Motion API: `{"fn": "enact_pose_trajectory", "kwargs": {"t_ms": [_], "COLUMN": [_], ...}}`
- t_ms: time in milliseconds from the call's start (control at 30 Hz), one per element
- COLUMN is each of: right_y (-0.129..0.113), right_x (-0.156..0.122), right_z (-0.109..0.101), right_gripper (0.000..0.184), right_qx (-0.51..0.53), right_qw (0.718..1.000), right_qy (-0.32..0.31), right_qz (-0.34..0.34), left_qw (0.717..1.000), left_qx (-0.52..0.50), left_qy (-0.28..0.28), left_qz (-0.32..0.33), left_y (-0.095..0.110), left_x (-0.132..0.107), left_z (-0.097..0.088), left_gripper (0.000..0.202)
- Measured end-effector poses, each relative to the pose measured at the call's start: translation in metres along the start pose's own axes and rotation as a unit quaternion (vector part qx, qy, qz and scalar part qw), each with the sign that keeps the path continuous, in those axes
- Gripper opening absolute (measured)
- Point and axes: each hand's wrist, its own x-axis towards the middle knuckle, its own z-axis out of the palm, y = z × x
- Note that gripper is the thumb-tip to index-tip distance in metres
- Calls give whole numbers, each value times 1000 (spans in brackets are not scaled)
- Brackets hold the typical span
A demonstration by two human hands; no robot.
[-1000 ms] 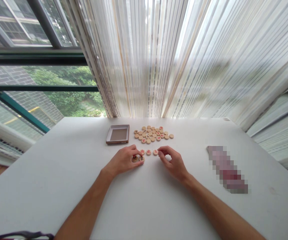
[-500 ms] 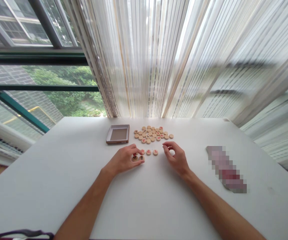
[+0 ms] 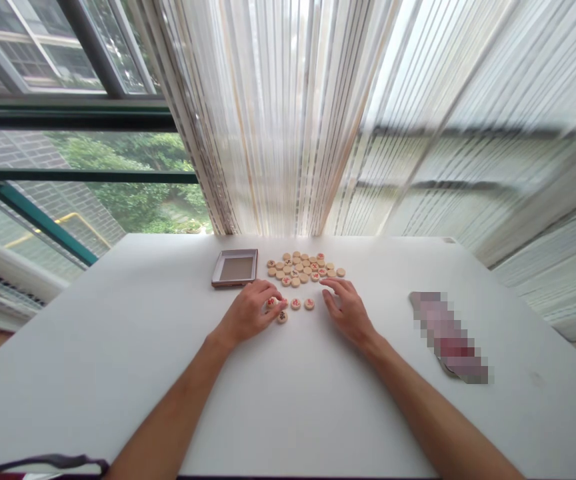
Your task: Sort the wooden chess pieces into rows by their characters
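My left hand (image 3: 252, 312) rests low over the table with thumb and fingers apart, curved about a red-marked xiangqi piece (image 3: 271, 302). Another red-marked piece (image 3: 285, 303) is partly covered by its fingertips; whether they touch it, I cannot tell. Just below the thumb lies a black-marked piece (image 3: 282, 317). To the right, two red-marked pieces, one in the middle (image 3: 295, 304) and one at the end (image 3: 309, 304), continue the row. My right hand (image 3: 348, 310) hovers beyond that end, fingers and thumb spread, holding nothing. Its fingertips are near the loose cluster of pieces (image 3: 299, 270).
A shallow open box (image 3: 238, 268) sits left of the cluster on the white table (image 3: 288, 413). A blurred-out flat object (image 3: 448, 337) lies at the right. Behind the table's far edge hang striped curtains (image 3: 278, 133), with a window at the left.
My left hand has shifted up slightly from the black-marked pieces to the red row, now hiding one black-marked piece. My right hand's fingers have spread and moved a little toward the cluster.
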Motion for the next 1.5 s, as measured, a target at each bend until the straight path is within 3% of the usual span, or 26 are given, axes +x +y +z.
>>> {"fn": "enact_pose_trajectory", "kwargs": {"t_ms": [167,500,833,1033,1233,1500], "right_y": [2,3,-1,1,1,-21], "right_x": [2,1,3,3,2,-2], "right_z": [1,6,1,0,-2,-4], "right_gripper": [31,48,23,13,19,25], "right_qx": [-23,-129,-102,-108,-96,26], "right_qw": [999,986,994,993,995,996], "right_qy": [-18,-102,-26,-39,-25,-46], "right_qz": [-16,-41,-17,-3,-9,-70], "left_qw": [1000,999,1000,1000,999,994], "left_qx": [-14,-25,-19,-20,-40,-98], "left_qy": [22,13,12,12,17,31], "left_qz": [9,16,11,12,15,-28], "left_y": [3,8,9,10,15,26], "left_x": [3,5,5,4,5,2], "left_z": [5,7,5,5,5,9], "left_gripper": [16,18,16,15,14,20]}}
